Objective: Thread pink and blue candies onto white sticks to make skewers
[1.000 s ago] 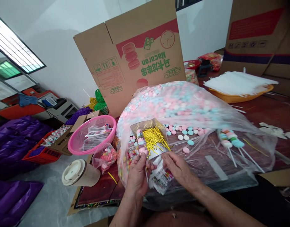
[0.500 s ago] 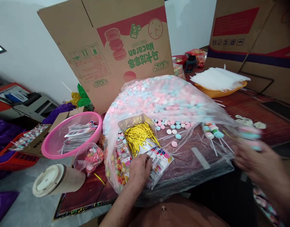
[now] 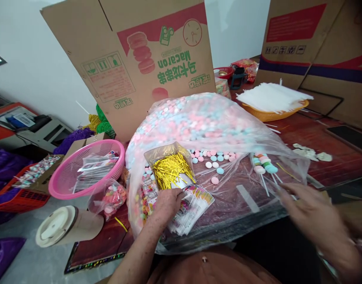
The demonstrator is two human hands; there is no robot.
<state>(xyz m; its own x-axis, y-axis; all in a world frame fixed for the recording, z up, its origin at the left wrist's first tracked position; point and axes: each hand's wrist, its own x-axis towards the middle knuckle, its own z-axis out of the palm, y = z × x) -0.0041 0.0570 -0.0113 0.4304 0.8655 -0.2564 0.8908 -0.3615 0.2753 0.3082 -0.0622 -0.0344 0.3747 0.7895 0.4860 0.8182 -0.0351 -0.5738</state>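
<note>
— Set the scene for us: what's the surface like?

— Dark red wooden table (image 3: 322,130), crowded. A huge clear bag of pink and blue candy discs (image 3: 198,120) bulges mid-table, and a Macaron carton (image 3: 133,59) stands upright behind it against the white wall. More cartons stand at far right, with an orange tray of white sticks (image 3: 272,103) in front of them.

— And the hands?

— The left hand (image 3: 166,203) is palm-down on a fanned stack of printed wrappers (image 3: 192,207), fingers curled over the stack's near edge, pressing it rather than lifting it. The stack lies on loose plastic sheeting, just in front of a packet of gold twist ties (image 3: 171,169). The right hand (image 3: 310,215) reaches in low from the right, fingers spread and holding nothing (blurred, mind you), fingertips near the sticks of a finished candy skewer (image 3: 263,163).

— Any room to move?

— Not much on the left: a pink basket (image 3: 89,167), a small bag of sweets (image 3: 111,197) and a lidded cup (image 3: 65,225) on its side crowd the table's corner. Between the hands there's flat plastic sheeting with a few loose discs; to the right, bare wood.
</note>
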